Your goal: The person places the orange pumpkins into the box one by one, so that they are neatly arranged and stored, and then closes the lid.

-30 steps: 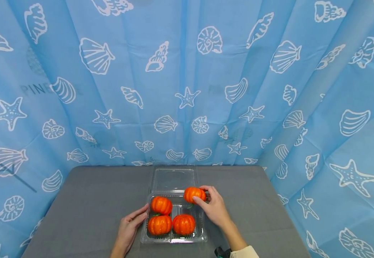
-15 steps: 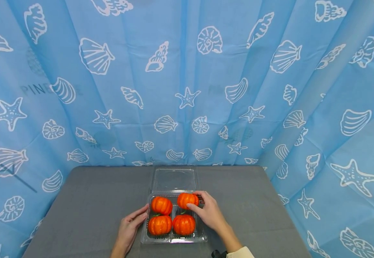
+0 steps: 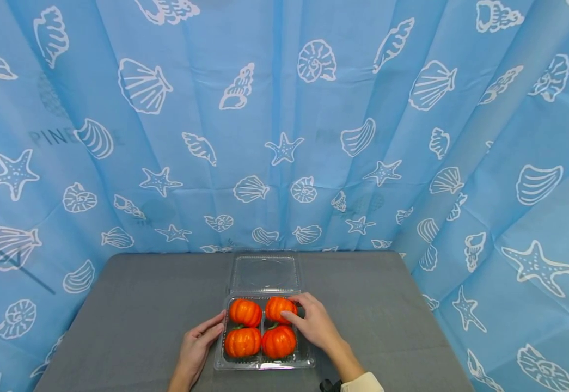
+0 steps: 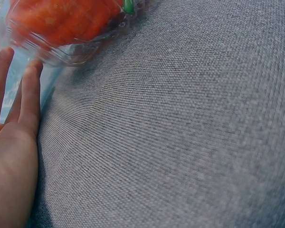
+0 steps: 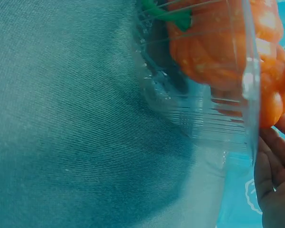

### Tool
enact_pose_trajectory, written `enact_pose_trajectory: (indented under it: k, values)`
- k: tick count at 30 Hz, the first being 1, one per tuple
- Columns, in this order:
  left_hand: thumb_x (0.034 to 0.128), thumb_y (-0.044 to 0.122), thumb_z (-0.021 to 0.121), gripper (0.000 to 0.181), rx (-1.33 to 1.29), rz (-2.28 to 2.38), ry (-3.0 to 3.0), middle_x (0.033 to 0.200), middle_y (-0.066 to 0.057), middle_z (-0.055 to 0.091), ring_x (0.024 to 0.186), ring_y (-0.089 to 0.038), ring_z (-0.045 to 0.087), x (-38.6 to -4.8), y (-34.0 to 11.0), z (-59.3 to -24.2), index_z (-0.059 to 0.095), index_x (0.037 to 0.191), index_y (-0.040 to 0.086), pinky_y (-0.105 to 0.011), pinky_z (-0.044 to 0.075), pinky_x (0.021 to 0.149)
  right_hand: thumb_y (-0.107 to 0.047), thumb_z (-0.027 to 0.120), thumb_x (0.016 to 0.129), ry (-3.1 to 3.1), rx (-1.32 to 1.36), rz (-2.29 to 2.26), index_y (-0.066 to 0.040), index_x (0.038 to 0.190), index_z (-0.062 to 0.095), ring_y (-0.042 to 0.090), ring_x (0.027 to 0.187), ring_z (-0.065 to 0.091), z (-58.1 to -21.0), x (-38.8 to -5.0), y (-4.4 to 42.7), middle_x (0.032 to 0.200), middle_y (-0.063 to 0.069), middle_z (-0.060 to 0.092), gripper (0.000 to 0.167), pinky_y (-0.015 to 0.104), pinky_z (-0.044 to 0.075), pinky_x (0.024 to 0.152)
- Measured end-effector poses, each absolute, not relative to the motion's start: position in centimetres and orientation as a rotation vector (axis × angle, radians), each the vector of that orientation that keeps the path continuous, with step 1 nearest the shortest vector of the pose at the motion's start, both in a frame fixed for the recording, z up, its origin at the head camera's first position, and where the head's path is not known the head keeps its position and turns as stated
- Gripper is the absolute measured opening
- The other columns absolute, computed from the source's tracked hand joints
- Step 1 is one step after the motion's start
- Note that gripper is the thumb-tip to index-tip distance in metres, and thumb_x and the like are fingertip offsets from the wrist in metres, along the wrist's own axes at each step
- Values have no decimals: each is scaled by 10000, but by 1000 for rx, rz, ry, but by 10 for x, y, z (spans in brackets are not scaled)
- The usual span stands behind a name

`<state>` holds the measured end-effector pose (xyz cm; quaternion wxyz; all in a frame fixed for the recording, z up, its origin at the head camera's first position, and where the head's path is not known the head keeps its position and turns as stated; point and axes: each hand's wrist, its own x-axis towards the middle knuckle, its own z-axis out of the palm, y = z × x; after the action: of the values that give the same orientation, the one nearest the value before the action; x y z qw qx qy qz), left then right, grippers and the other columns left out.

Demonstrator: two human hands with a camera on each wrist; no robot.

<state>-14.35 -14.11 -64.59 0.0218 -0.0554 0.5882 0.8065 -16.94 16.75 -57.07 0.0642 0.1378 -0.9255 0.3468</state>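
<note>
A clear plastic clamshell box (image 3: 264, 366) lies on the table with its lid (image 3: 264, 273) folded back, away from me. Two small orange pumpkins, one far (image 3: 245, 312) and one near (image 3: 242, 342), sit in its left half. A third pumpkin (image 3: 278, 343) is at the near right. My right hand (image 3: 316, 322) pinches a fourth pumpkin (image 3: 276, 308) between thumb and fingers at the far right of the box. With fairly straight fingers, my left hand (image 3: 199, 348) touches the box's left wall. In the right wrist view, the box wall partly covers the gripped pumpkin (image 5: 270, 107).
Grey cloth covers the table (image 3: 157, 305) around the box. A blue curtain (image 3: 284, 207) with white shell prints hangs behind and at both sides. A dark band (image 3: 330, 385) and pale sleeve (image 3: 362, 383) show at my right wrist.
My right hand has brought its pumpkin leftward and down into the far right part of the box. The near right pumpkin has shifted slightly. My left hand stays at the box's side.
</note>
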Motion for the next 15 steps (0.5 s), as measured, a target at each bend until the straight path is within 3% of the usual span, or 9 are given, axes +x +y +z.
enact_pose_trajectory:
  k: [5,15]
  values:
    - [931,44,705,525,-180,2492,1827,1156,134,753,1091,29,691,-143,-141,-646,520,1367,-181,-150,551,928,-431,728,928,-2803,460,980,-147,1211,725,224,1032,658,-571,-169,166,1106,1,708,401,484,534,933]
    - [930,89,719,527,-211,2472,1834,1190,89,755,1086,16,697,-144,-142,-645,547,1364,-156,-166,563,914,-362,738,931,-2803,510,985,-159,1226,725,192,986,641,-573,-172,167,1080,-4,704,358,413,524,888]
